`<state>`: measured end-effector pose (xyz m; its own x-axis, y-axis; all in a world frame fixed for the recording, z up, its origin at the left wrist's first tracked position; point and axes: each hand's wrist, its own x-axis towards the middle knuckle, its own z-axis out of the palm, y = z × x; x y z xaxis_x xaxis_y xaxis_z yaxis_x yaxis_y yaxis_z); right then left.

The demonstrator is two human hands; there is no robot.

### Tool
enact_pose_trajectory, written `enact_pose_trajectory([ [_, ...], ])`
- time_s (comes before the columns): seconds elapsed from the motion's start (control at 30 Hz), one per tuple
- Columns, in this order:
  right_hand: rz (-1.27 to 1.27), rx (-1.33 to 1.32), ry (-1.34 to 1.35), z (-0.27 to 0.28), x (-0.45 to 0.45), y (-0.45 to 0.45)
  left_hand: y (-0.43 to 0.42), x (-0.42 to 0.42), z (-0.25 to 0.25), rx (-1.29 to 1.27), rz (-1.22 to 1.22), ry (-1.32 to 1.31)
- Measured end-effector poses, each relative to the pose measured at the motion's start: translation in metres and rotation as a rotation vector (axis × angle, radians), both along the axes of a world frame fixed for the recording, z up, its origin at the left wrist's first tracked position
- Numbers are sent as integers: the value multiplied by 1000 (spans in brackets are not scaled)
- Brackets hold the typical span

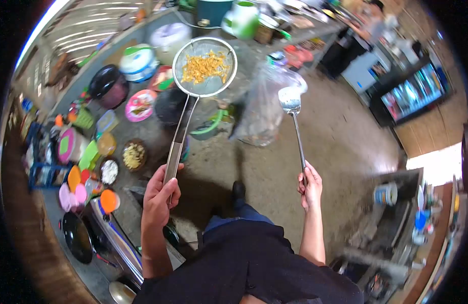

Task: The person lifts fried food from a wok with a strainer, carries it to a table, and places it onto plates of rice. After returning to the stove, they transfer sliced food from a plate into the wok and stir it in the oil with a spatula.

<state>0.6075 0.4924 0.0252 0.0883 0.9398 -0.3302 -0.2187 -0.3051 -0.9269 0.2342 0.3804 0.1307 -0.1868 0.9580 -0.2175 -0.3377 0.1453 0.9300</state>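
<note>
My left hand [160,195] is closed round the long handle of a mesh strainer [204,88], held out in front of me. Golden-brown fried pieces [206,67] lie in the strainer's round basket; what food they are, I cannot tell. In my right hand [310,186] is a metal spatula [290,101], gripped by its handle with the slotted blade pointing up and away. The two tools are apart, and below the spatula's blade there is only floor.
Left of me runs a counter with a dark pot [108,86], a bowl of pale chopped pieces [134,154] and a wok [77,237]. Ahead stands a clear plastic bag [261,111]. A person [358,38] is at the far right, near a glass-door fridge [411,93]. A hearth [378,283] burns lower right.
</note>
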Motion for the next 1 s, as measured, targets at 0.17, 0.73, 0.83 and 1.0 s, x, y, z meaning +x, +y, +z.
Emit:
enact_pose_trajectory([
  [0.17, -247, -47, 2, -9, 87, -50, 40, 69, 7, -9, -212, 54],
  [0.73, -561, -17, 21, -10, 383, 36, 247, 388, 3, 3, -501, 55],
  [0.83, -563, 9, 59, -3, 420, 78, 285, 428, 5, -16, -502, 62],
  [1.0, -526, 35, 87, -19, 462, 162, 368, 478, -12, -62, -498, 55],
])
